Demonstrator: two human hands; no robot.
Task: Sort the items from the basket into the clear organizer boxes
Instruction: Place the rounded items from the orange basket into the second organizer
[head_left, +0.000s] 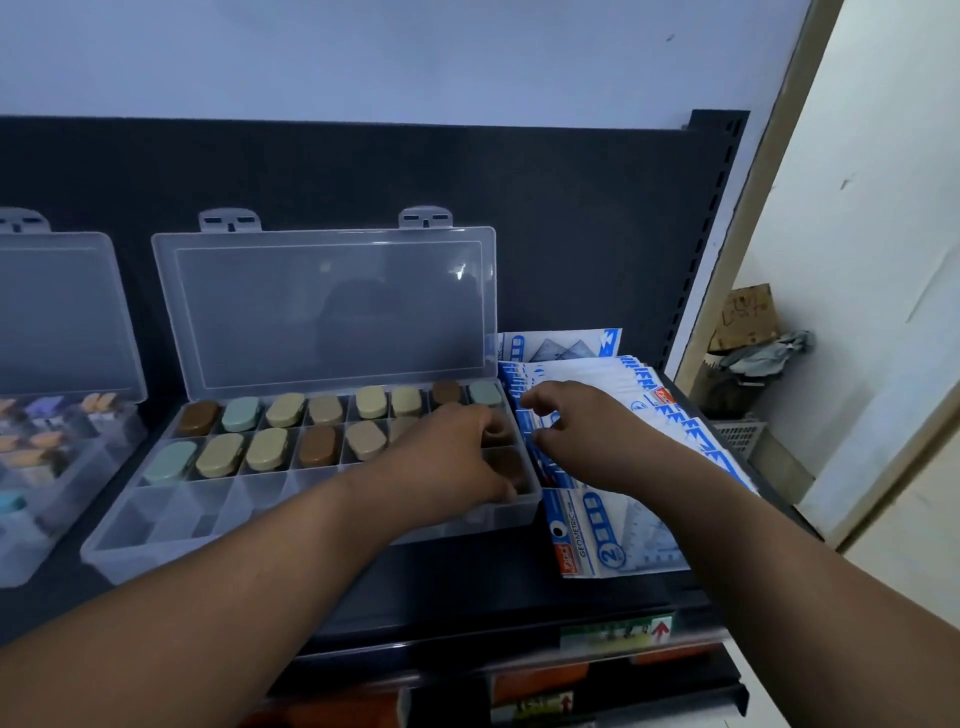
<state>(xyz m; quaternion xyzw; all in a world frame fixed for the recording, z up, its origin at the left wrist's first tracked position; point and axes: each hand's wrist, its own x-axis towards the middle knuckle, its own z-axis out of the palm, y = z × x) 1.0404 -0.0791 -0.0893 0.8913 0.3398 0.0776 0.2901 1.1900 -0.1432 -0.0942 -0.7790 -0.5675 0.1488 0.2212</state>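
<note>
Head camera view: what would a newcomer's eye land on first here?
The open clear organizer box at center, its back rows filled with brown, green and beige oval cases. The left hand reaches into its right end, while the right hand rests on blue-and-white packets beside it.

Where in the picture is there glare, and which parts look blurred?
Head view: a small glare spot sits on the open lid of the organizer box; the shelf labels at the bottom edge are blurred; the light is dim and bluish.

The left hand (457, 457) hides whatever it perhaps grips in the organizer box (119, 551).
</note>
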